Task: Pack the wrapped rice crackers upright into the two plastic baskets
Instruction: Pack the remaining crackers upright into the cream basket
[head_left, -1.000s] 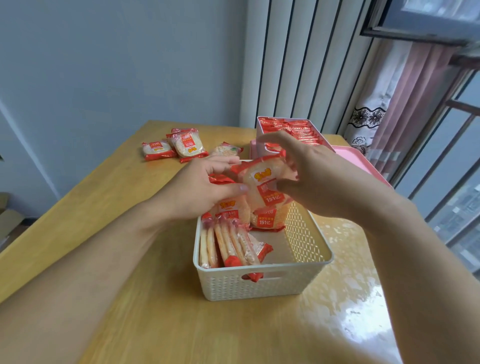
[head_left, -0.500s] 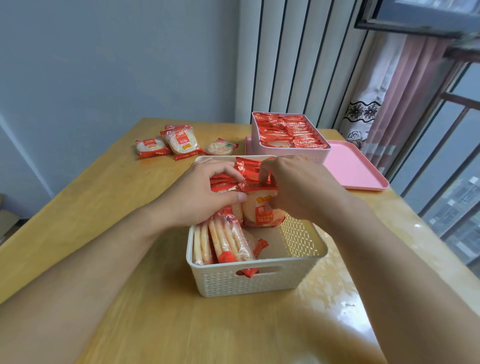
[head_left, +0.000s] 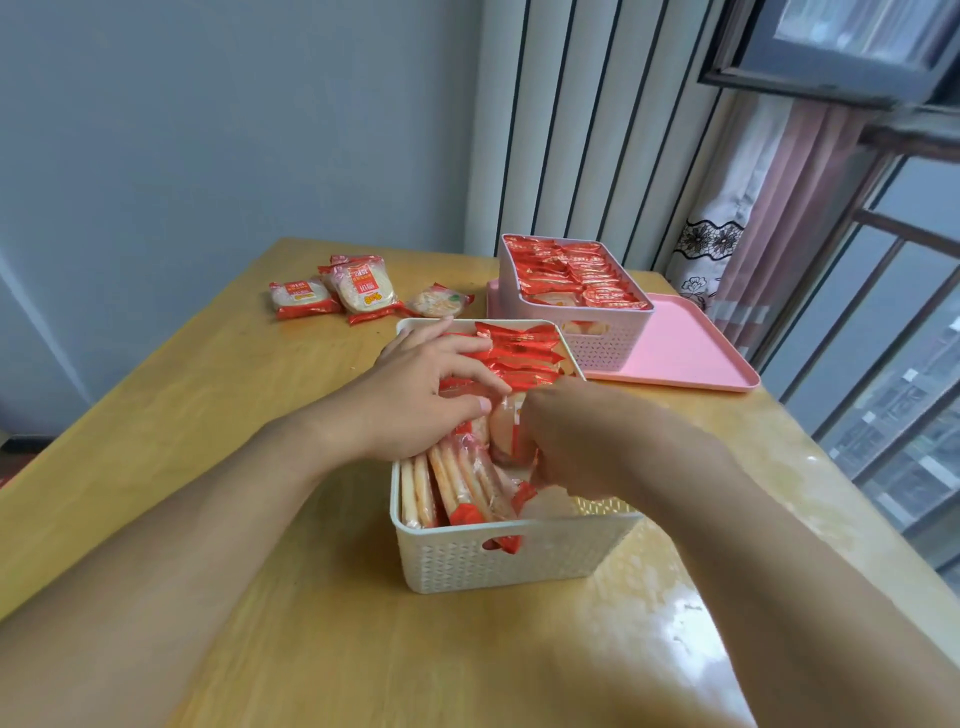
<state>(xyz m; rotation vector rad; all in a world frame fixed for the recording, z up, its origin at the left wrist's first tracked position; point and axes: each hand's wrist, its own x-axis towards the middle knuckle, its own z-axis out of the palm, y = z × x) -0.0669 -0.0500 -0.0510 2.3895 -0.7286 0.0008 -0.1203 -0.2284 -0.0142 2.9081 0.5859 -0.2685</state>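
Both hands work inside the white basket (head_left: 511, 558), which serves as the landmark on the table (head_left: 208, 415).

Left hand (head_left: 415, 397) reaches in over the basket's left wall, fingers spread and bent, the fingertips pressing on the red tops of the packed crackers (head_left: 519, 353) standing upright in the far half of the basket. Its thumb lies toward the middle, touching the cracker (head_left: 506, 426) that the right hand grips.

Right hand (head_left: 574, 434) comes in over the basket's right wall, fingers curled down round that cracker, which stands roughly upright in the middle of the basket. How tightly the fingers close is hidden behind the back of the hand.

Near the basket's front-left corner a second row (head_left: 452, 483) of crackers stands on edge, one red wrapper end poking through the front handle slot.

Beyond the basket to the left, loose crackers (head_left: 358, 291) lie flat on the table. Beyond it to the right, a pink basket (head_left: 608, 338) full of upright crackers sits on a pink tray (head_left: 691, 353).
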